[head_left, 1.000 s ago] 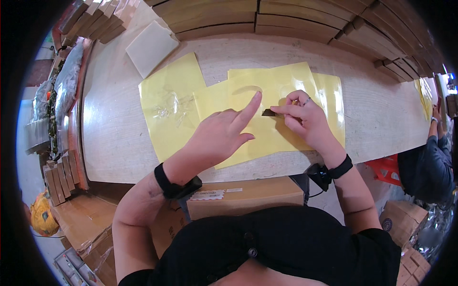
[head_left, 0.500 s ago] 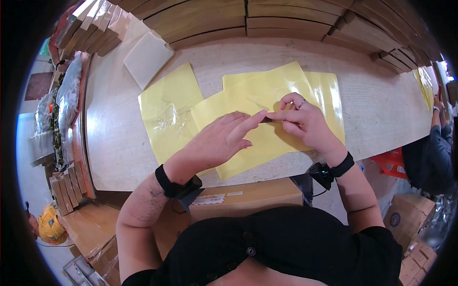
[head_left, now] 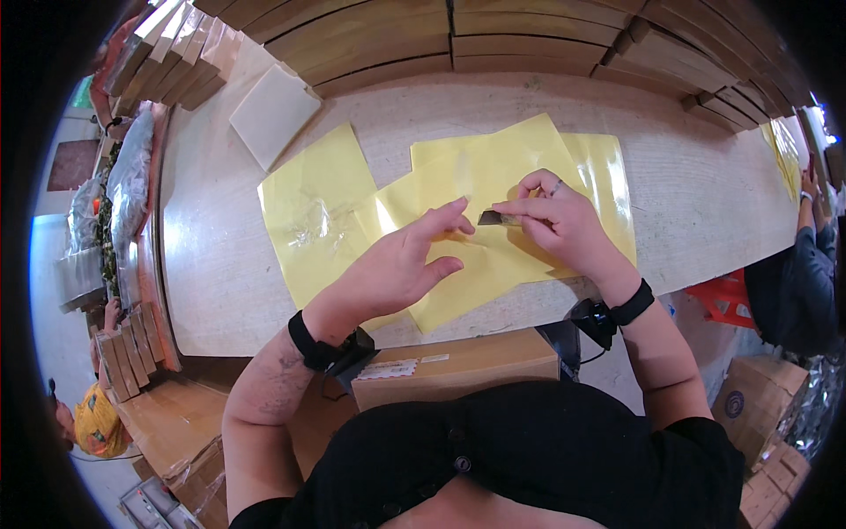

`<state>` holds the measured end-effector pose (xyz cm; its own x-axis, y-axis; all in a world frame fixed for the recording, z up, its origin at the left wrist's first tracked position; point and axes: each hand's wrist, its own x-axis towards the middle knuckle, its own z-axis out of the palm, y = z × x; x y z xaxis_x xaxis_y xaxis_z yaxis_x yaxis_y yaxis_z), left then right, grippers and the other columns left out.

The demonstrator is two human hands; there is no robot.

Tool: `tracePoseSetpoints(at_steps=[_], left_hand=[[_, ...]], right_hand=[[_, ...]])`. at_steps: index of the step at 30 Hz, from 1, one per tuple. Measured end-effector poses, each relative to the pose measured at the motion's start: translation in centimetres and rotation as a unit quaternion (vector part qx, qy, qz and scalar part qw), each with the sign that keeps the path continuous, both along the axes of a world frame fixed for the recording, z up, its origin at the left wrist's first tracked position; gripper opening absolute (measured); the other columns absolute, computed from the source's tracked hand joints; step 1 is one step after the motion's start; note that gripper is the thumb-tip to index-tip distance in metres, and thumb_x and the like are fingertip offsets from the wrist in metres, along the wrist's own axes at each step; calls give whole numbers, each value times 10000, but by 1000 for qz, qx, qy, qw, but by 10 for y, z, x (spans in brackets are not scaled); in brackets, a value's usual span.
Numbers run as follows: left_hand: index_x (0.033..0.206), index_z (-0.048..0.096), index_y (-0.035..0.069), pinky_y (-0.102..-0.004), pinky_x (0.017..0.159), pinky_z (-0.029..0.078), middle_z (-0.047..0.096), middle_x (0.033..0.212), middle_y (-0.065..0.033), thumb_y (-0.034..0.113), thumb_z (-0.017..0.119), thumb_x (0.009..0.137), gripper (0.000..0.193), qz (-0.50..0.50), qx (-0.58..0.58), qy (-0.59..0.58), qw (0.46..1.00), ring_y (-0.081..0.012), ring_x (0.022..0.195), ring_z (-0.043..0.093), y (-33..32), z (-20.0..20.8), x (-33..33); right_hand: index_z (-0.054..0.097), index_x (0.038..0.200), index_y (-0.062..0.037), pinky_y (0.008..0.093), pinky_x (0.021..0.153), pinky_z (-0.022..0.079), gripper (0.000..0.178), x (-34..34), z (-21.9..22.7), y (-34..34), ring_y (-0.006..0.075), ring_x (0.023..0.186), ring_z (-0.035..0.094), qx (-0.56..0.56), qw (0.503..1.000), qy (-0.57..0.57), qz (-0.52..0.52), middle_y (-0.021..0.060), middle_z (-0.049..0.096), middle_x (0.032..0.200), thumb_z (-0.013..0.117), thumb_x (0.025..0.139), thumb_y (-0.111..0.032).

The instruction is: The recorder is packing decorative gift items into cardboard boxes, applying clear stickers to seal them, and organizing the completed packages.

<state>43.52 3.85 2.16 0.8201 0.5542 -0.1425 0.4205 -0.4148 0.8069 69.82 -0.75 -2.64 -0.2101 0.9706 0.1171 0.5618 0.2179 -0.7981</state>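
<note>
Pinched between the thumb and fingers of my right hand (head_left: 568, 225) is a small dark flat blade (head_left: 490, 218), its slanted end pointing left. The blade sits over the glossy yellow sheet (head_left: 493, 269); I cannot tell whether it touches it. My left hand (head_left: 397, 260) is just left of the blade, thumb and fingers apart, holding nothing. More yellow sheets lie under the top one and show at its right. Another yellow sheet (head_left: 300, 181), with crinkled clear film on it, lies to the left.
A cream square pad (head_left: 275, 115) lies at the table's back left. Cardboard boxes (head_left: 370, 40) are stacked along the back. A carton (head_left: 476, 361) stands below the near edge. People are at the far left and right; a red stool (head_left: 724, 300) stands at right.
My left hand has drawn back leftward from the blade and its fingers have spread. More of the blade shows in my right hand, which has barely moved.
</note>
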Motion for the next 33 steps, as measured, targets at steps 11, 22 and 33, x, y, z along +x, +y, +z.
tracePoseSetpoints(at_steps=[11, 22, 33], left_hand=[[1553, -107, 278, -327, 829, 583, 195, 1579, -206, -41, 645, 876, 1061, 58, 106, -109, 987, -276, 1113, 644, 23, -16, 3], [1563, -69, 265, -406, 904, 548, 205, 1567, -255, 40, 758, 790, 1154, -14, 300, -85, 950, -303, 1092, 650, 29, -43, 20], [1483, 185, 183, -403, 831, 554, 271, 1543, -227, 35, 775, 801, 913, 2, 344, -142, 928, -287, 1125, 602, 23, -40, 6]], right_hand=[[731, 1073, -158, 334, 747, 521, 264, 1, 9, 3, 227, 806, 638, -12, 999, -34, 27, 53, 614, 994, 606, 844, -116], [722, 1090, -135, 276, 659, 501, 259, -17, -2, 3, 170, 734, 640, 50, 995, -65, -54, 35, 621, 999, 605, 876, -46], [722, 1072, -173, 316, 671, 520, 245, -15, 3, 5, 212, 747, 645, 59, 993, -88, -54, 21, 635, 971, 623, 864, -91]])
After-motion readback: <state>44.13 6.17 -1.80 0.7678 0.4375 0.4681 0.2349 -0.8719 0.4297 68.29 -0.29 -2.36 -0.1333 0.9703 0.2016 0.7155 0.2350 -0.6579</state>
